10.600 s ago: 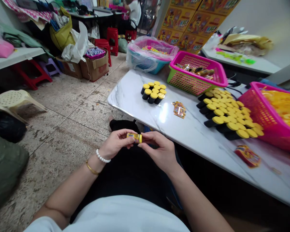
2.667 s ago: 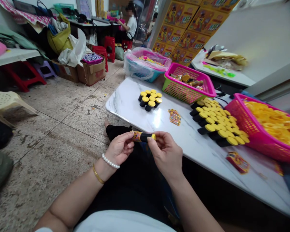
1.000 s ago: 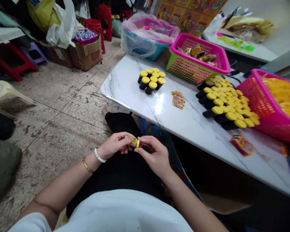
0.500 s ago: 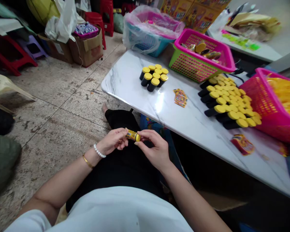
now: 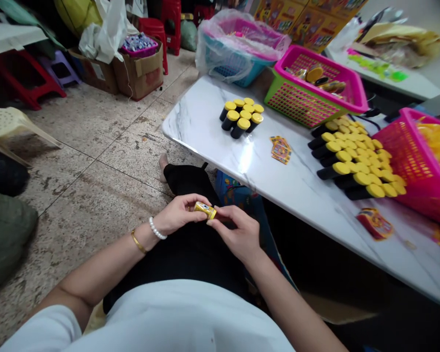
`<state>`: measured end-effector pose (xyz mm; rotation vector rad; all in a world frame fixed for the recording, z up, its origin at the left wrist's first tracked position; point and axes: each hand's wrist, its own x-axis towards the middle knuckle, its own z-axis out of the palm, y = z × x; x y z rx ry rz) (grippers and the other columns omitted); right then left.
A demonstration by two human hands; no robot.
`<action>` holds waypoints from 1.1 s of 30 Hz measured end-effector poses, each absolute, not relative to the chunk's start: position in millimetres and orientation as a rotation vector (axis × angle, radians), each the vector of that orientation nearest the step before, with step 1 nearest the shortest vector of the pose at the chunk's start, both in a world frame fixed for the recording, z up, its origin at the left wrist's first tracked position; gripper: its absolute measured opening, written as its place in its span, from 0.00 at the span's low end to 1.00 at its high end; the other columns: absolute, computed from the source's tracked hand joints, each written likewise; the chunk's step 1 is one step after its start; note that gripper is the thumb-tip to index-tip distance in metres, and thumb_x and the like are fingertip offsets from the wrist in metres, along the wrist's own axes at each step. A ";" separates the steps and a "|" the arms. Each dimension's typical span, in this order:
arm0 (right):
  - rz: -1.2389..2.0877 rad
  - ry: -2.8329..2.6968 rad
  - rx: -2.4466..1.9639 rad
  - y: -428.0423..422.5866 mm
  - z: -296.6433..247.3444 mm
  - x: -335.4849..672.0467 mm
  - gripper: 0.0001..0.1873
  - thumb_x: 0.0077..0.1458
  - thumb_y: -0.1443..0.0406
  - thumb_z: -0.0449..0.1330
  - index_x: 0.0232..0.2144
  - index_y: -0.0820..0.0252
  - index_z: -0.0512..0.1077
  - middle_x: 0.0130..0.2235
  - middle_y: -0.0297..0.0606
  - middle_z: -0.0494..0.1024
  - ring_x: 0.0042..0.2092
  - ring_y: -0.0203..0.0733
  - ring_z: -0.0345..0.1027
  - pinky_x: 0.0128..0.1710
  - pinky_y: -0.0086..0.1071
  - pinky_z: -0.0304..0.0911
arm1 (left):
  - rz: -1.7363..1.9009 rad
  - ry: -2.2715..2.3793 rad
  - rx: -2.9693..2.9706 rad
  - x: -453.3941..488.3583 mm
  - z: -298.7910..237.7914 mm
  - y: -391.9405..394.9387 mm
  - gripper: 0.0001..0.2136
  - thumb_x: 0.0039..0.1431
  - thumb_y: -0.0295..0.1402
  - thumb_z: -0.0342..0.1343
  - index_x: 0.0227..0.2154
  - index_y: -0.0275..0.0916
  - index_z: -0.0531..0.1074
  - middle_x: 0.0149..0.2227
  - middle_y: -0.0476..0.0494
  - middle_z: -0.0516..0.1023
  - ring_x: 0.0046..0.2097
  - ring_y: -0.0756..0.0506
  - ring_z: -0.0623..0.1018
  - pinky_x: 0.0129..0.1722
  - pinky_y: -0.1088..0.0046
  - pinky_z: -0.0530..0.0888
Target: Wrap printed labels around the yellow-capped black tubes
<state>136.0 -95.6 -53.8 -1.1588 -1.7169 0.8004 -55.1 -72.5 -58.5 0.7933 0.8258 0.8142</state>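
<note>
Above my lap, a small tube [image 5: 203, 209] with a yellow printed label and a yellow cap is held between both hands. My left hand [image 5: 181, 213] grips its body, thumb and fingers closed round it. The fingertips of my right hand [image 5: 238, 230] pinch the capped end. On the marble-patterned table [image 5: 220, 154] stands a group of black tubes with yellow caps [image 5: 241, 128]. Several printed stickers [image 5: 280, 149] lie loose to their right. Many more yellow-capped black tubes [image 5: 359, 161] lie in a stack farther right, and a thick pile of stickers [image 5: 374, 224] sits nearer the table's edge.
A pink-and-green basket [image 5: 315, 93] stands at the table's back, beside a plastic-lined blue-and-pink basket [image 5: 242, 54]. A pink basket [image 5: 418, 171] of yellow pieces is at the right. Cardboard boxes [image 5: 139, 73], stools and a green sack [image 5: 7, 244] occupy the floor at left.
The tube has turned in my fingers, and a whiter part of its label faces up. My left fingers now cover more of its body. The view has shifted slightly left.
</note>
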 end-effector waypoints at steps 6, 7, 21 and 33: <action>1.425 -1.204 -1.373 -89.6 -55.9 127.4 0.16 0.47 0.55 0.71 0.31 0.62 0.77 0.25 0.37 0.80 0.26 0.39 0.75 0.30 0.35 0.75 | 0.794 0.787 0.881 -49.3 -66.2 -71.3 0.23 0.48 0.45 0.69 0.42 0.34 0.76 0.28 0.47 0.77 0.24 0.53 0.73 0.25 0.77 0.69; 1.460 -1.213 -1.355 -87.0 -54.2 129.6 0.16 0.46 0.55 0.72 0.32 0.62 0.78 0.26 0.37 0.81 0.27 0.39 0.75 0.31 0.34 0.75 | 0.772 0.776 0.852 -49.2 -68.5 -70.9 0.23 0.48 0.46 0.69 0.41 0.34 0.75 0.26 0.48 0.77 0.22 0.54 0.72 0.23 0.78 0.68; 1.175 -1.455 -1.053 -76.3 -22.4 142.6 0.10 0.52 0.65 0.69 0.39 0.48 0.82 0.45 0.39 0.77 0.45 0.42 0.75 0.40 0.34 0.75 | 0.747 0.625 0.541 -26.3 -41.6 -61.7 0.21 0.50 0.48 0.67 0.31 0.35 0.69 0.17 0.52 0.72 0.11 0.57 0.62 0.11 0.82 0.55; 0.315 -1.386 -1.200 79.9 111.3 215.8 0.19 0.51 0.58 0.67 0.45 0.57 0.78 0.44 0.41 0.80 0.34 0.40 0.77 0.37 0.38 0.75 | 0.822 0.550 0.610 3.6 14.3 -21.9 0.29 0.49 0.48 0.67 0.48 0.33 0.70 0.26 0.45 0.79 0.16 0.55 0.68 0.15 0.81 0.62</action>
